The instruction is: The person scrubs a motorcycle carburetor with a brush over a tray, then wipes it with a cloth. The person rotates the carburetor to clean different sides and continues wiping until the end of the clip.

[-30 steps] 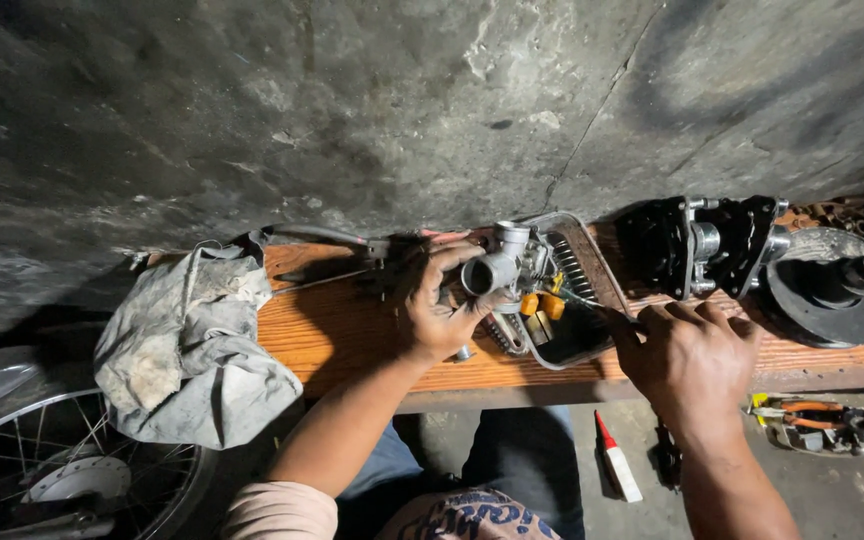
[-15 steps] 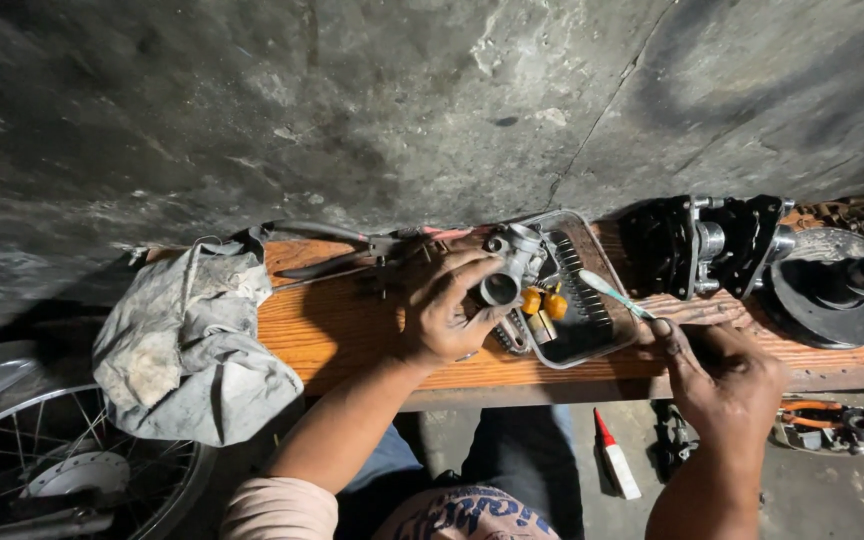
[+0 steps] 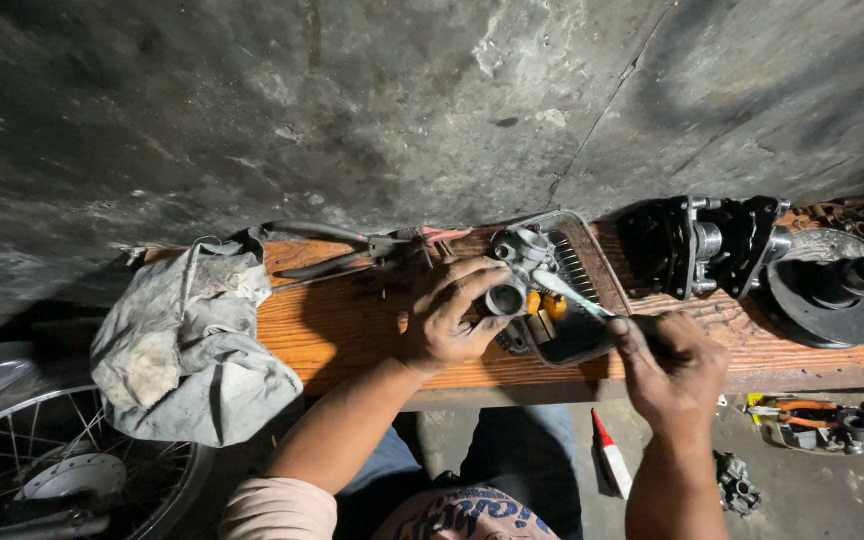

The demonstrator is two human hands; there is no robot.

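My left hand [image 3: 448,320] grips a grey metal carburetor [image 3: 514,268] over the near edge of a dark metal tray [image 3: 592,270]. My right hand [image 3: 674,368] holds a pale toothbrush [image 3: 572,294], whose head rests against the carburetor body. Two small orange parts [image 3: 544,303] lie in the tray just below the carburetor. All of it sits on a worn orange wooden bench [image 3: 352,320] against a grey concrete wall.
Pliers [image 3: 347,250] lie at the back of the bench. A dirty grey rag [image 3: 187,345] hangs over its left end. A black engine part [image 3: 707,245] and a round clutch part [image 3: 837,290] stand on the right. A spoked wheel [image 3: 62,470] is at the lower left, tools [image 3: 822,420] on the floor.
My right hand has picked up the toothbrush and brought its head onto the carburetor. My left hand has tilted the carburetor slightly toward me.
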